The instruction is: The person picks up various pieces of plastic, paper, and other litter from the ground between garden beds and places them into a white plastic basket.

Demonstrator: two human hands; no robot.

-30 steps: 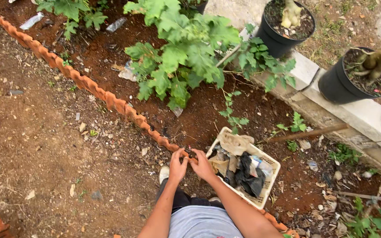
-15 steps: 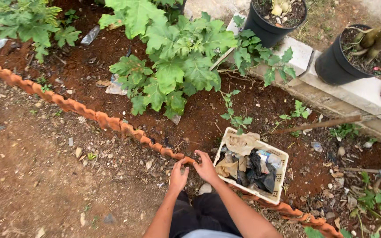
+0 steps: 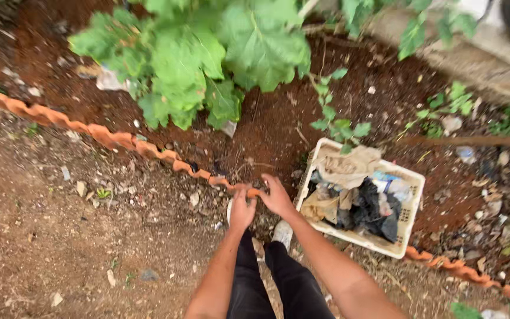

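The person's left hand [image 3: 242, 211] and right hand [image 3: 277, 198] are bare, without gloves, rings or a watch, both forearms are sleeveless to the frame's 6 o'clock edge, the legs wear black trousers [image 3: 270, 283], and the footwear [image 3: 283, 233] appears light grey, though blurred.

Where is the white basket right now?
In the head view the white basket sits right of centre on the red soil, just right of the right hand, with the orange edging running past its near side.
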